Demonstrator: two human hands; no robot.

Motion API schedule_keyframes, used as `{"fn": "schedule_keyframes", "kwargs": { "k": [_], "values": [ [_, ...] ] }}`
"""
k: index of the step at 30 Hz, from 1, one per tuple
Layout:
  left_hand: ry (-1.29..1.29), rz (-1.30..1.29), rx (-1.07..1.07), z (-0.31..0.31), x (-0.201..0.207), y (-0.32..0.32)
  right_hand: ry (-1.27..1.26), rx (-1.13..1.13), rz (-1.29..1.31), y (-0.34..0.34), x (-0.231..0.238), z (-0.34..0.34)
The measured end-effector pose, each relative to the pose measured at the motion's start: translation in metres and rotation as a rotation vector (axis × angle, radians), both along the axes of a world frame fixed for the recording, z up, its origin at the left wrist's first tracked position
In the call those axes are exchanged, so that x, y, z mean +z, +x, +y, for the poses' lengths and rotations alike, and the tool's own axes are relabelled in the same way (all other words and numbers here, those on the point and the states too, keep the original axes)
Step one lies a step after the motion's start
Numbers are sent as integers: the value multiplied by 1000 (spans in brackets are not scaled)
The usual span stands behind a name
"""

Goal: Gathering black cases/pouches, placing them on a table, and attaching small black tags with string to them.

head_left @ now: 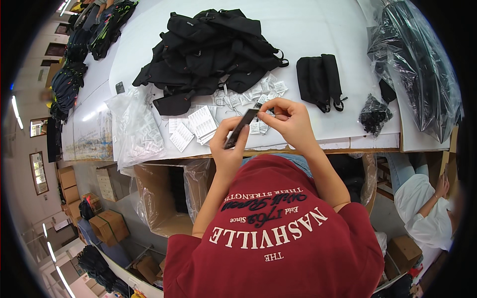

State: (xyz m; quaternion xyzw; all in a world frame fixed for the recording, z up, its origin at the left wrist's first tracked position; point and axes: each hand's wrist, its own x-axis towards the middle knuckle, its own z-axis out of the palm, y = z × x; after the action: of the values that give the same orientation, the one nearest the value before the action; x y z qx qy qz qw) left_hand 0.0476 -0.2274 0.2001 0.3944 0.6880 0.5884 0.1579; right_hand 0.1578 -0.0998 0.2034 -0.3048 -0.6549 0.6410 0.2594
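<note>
My left hand (pixel 227 144) is closed around a narrow, flat, dark tag-like strip (pixel 242 128), which tilts up toward the right. At the strip's upper end, the thumb and forefinger of my right hand (pixel 288 119) are pinched together; whatever is between them is too small to make out. Just beyond both hands, white printed labels (pixel 201 121) and several small tags with strings (pixel 261 92) are spread on the white table (pixel 318 134). A large heap of black fabric pouches (pixel 208 52) lies behind them.
Two black pouches (pixel 318 82) lie right of the heap. A clear bag of labels (pixel 136 131) sits at the left edge, a small bag of black pieces (pixel 373 115) at the right. Wrapped black goods (pixel 415 69) lie far right. Another person (pixel 425 203) sits at right.
</note>
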Motion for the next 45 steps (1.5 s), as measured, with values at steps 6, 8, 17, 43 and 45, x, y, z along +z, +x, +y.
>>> {"fn": "schedule_keyframes", "kwargs": {
  "k": [6,8,17,43,45],
  "values": [
    [9,-62,-199,-9,0,-11,-27,38,64,2,3,1],
    [60,-278,-289,-19,-9,-19,-121,134,124,7,0,3],
    [-160,-656,-487,-14,-13,-29,34,296,31,7,-8,1],
    [-721,259,46,147,-170,-172,-391,219,19,39,-36,11],
    [-577,334,41,143,-162,-161,-418,174,42,43,-41,7]
  ]
}}
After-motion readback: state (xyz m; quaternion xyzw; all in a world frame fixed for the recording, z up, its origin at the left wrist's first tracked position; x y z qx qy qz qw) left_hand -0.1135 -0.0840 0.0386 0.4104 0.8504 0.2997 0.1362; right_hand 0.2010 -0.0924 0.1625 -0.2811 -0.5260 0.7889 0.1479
